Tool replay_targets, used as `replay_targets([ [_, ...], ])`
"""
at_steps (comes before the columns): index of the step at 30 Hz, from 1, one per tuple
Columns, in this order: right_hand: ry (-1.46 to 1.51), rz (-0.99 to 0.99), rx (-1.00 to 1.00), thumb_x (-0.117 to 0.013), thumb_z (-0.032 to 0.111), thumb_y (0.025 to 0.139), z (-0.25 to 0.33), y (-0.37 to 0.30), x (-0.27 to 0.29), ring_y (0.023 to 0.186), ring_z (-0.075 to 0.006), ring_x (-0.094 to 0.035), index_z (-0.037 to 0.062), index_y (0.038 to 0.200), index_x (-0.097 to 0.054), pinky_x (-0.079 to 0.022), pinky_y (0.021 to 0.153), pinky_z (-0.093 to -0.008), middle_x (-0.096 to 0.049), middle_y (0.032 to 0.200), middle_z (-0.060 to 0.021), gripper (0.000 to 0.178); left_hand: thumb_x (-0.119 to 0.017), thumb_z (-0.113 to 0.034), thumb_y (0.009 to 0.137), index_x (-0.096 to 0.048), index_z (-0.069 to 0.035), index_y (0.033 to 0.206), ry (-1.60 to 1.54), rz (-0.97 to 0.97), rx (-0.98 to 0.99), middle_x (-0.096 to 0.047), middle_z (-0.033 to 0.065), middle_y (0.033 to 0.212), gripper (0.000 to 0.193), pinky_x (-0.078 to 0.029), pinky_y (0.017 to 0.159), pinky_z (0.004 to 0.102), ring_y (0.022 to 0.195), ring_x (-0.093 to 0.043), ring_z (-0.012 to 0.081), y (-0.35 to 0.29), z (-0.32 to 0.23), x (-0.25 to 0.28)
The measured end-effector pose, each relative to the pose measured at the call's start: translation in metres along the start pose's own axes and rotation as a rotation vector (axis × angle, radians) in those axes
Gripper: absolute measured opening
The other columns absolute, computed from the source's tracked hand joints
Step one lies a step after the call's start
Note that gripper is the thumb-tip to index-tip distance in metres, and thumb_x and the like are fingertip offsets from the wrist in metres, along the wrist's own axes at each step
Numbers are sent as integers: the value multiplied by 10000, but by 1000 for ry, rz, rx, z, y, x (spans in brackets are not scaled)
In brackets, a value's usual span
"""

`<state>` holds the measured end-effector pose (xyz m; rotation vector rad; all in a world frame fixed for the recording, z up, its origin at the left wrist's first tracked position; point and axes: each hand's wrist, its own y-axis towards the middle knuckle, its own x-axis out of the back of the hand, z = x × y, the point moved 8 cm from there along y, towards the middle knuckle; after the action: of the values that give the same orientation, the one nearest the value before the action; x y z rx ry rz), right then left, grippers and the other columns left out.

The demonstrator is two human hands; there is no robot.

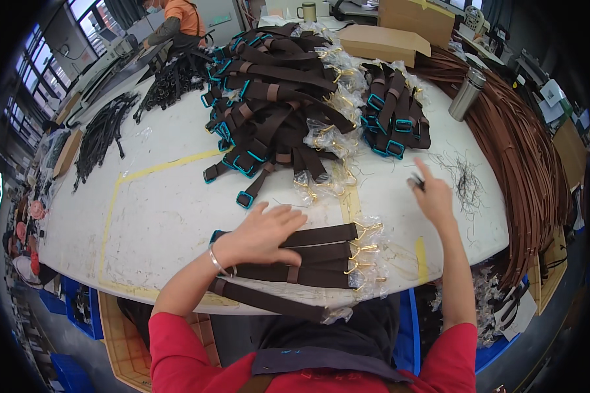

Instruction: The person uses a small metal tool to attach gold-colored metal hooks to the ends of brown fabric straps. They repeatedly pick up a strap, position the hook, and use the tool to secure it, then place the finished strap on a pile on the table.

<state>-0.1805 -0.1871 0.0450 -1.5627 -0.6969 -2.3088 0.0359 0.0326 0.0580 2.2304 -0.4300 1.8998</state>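
Your white desk [177,216] takes up most of the space before you, and a long bundle of brown strips [505,144] droops over its right side. Beyond your hands, a big heap of dark brown straps [275,85] with blue-edged buckles rises across the far middle. Close to you, a row of laid-out straps [321,254] runs left to right along the near edge, its gold hooks in clear plastic at the right end. A smaller pile of straps [390,108] sits past your right hand [434,198]. Your left hand [261,234] is over the left part of the row, palm down with fingers spread, gripping nothing; you cannot tell whether it touches the straps. Your right hand is to the right of the row and clear of it, index finger extended, the other fingers curled on a small black object [417,182], with loose thread clippings [467,182] just beside it.
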Motion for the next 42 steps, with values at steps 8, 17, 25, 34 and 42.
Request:
replay_targets([
  [8, -264, -233, -373, -577, 268, 845, -150, 10, 40, 762, -335, -630, 36, 1162, -542, -474, 669, -435, -656, 806, -156, 394, -725, -257, 699, -531, -25, 1032, 295, -635, 440, -566, 111, 968, 450, -412, 723, 363, 905, -525, 277, 51, 110, 91],
  [17, 769, 811, 326, -581, 110, 836, 123, -118, -5, 618, -150, -609, 50, 1087, -617, -482, 592, -270, -630, 740, -86, 260, -690, -296, 740, -401, -17, 1235, 366, -715, 403, -594, 177, 944, 638, -466, 714, 401, 844, -569, 350, 38, 131, 66],
  [25, 589, 989, 419, -636, 282, 796, 139, -263, -124, 1061, -367, -546, 70, 1232, -518, -445, 901, -405, -533, 1212, -198, 499, -749, -194, 626, -517, -86, 945, -118, 237, 105, -502, 76, 908, 409, -398, 804, 370, 915, -494, 261, -110, -22, -3],
  [34, 629, 982, 456, -621, 319, 806, 198, -278, -229, 1289, -360, -309, 16, 1316, -398, -254, 1064, -402, -358, 1372, -222, 634, -691, -80, 596, -489, -55, 880, 63, 176, 104, -522, 87, 816, 350, -400, 750, 383, 835, -524, 248, -149, -14, -26],
  [42, 869, 1067, 370, -590, 255, 834, 217, -283, -237, 1159, -326, -470, -6, 1166, -526, -365, 969, -378, -505, 1244, -184, 427, -656, -107, 627, -498, -84, 819, -276, 119, -5, -510, 73, 654, 249, -417, 547, 382, 623, -544, 288, -110, -46, 30],
])
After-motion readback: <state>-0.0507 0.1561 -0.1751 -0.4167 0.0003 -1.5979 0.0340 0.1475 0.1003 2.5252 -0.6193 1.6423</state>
